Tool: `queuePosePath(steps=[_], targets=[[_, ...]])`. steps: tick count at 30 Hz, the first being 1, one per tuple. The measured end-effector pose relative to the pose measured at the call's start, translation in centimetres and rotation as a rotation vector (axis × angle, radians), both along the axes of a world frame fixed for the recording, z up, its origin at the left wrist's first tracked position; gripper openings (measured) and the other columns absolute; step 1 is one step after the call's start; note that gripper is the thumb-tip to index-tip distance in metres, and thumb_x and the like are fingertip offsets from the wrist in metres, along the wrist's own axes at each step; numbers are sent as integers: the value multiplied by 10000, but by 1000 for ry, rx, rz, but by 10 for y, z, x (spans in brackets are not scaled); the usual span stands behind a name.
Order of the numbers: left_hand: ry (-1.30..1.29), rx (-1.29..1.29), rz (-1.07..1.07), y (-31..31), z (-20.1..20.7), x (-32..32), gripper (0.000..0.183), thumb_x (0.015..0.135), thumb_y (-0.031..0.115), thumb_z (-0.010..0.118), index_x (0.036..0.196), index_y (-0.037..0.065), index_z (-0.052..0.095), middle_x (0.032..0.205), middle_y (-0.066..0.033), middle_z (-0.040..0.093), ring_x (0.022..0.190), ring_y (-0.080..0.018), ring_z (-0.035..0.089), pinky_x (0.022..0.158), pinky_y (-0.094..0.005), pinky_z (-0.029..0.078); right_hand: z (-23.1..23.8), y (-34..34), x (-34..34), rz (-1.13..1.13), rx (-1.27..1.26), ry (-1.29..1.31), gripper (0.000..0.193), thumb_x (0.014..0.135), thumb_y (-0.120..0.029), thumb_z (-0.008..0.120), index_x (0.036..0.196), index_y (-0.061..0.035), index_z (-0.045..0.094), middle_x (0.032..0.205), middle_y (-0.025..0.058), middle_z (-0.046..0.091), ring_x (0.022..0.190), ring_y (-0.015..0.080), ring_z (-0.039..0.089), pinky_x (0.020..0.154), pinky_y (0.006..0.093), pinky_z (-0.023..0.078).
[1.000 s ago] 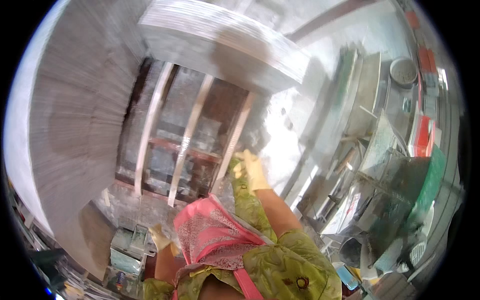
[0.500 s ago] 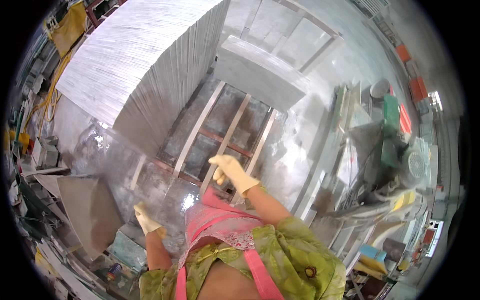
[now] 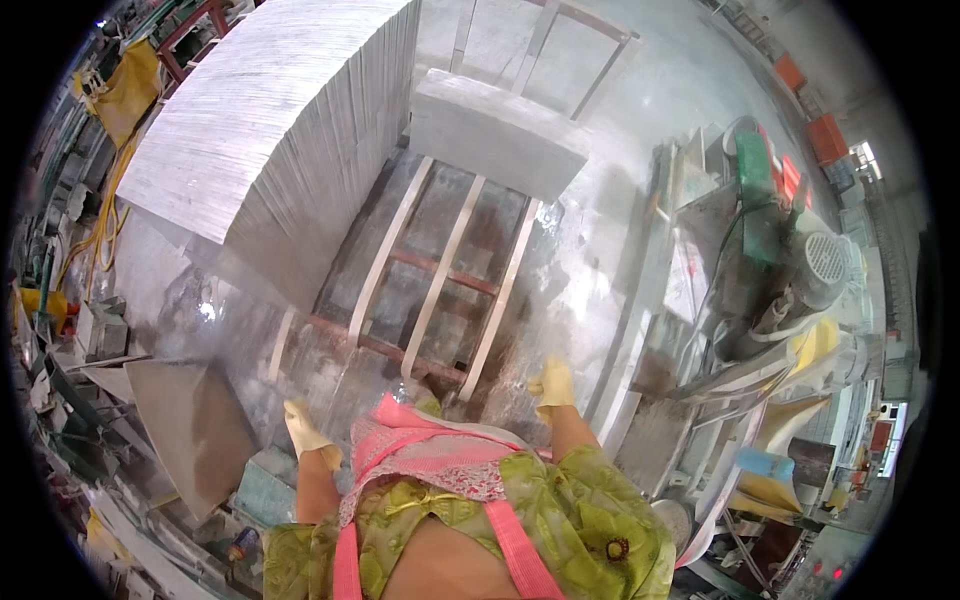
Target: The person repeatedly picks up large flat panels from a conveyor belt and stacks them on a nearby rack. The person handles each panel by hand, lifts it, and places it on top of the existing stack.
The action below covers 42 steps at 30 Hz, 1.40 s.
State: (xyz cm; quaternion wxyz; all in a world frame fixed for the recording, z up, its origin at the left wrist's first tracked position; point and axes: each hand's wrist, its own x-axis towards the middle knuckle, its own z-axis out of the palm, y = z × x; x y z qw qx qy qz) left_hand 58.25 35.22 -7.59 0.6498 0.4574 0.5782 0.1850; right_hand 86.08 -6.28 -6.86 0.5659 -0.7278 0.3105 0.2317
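Note:
My left hand, in a cream glove, hangs low at the left of my pink apron. Its fingers are drawn together, with nothing visible in them. On the apron's other side, my right hand wears a matching glove; its fingers are curled in and nothing shows in them. Neither hand touches anything. Ahead lies a low rack of pale slats over reddish crossbars. A large stack of thin grey slabs stands upright along its left. Across the rack's far end stands a smaller grey slab block.
At right stands a long bench with a green machine and a round vented motor. A tilted brown-grey board leans at lower left. Yellow hose and a yellow sheet hang at far left. Wet patches mark the floor.
My right hand has swung right and down from above the rack to beside it, and its fingers have curled in. My left hand moved slightly. The view has shifted a little.

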Motion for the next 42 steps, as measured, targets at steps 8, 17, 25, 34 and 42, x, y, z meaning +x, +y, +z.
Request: queuePosePath(steps=[8, 17, 25, 34, 42], targets=[[9, 112, 40, -34, 93, -44, 704, 947, 651, 412, 1322, 57, 466, 1235, -79, 544, 1159, -224, 487, 1005, -421, 367, -6, -12, -44, 200, 3, 25, 428, 973, -364, 372, 1054, 24, 531, 758, 199, 677, 585, 254, 624, 509, 398, 479], [-2, 215, 472, -101, 26, -245, 500, 1012, 496, 381, 1060, 43, 587, 931, -58, 595, 762, -223, 567, 714, -388, 496, 1, 9, -42, 471, 122, -37, 419, 922, -292, 408, 1111, 59, 536, 752, 219, 670, 569, 279, 614, 568, 402, 509], [760, 505, 401, -153, 2, -391, 558, 991, 420, 354, 768, -59, 533, 663, -173, 515, 620, -316, 467, 672, -456, 401, -29, -4, -71, 605, 107, 6, 417, 926, -272, 383, 1108, 76, 524, 773, 258, 668, 575, 309, 618, 541, 428, 501], [704, 756, 670, -149, 69, -474, 434, 995, 280, 472, 1261, -49, 570, 1185, -223, 639, 1025, -316, 630, 916, -371, 470, -2, 42, -126, 614, 164, -35, 385, 965, -334, 369, 1029, 10, 531, 749, 182, 651, 548, 267, 589, 515, 424, 473], [1424, 651, 459, -198, 108, -617, 457, 990, 282, 458, 1318, -28, 536, 1346, -240, 535, 1255, -394, 481, 1077, -457, 349, -2, 139, -257, 1031, 112, -333, 542, 966, -465, 391, 1089, 15, 610, 856, 167, 698, 789, 261, 665, 761, 385, 514]])
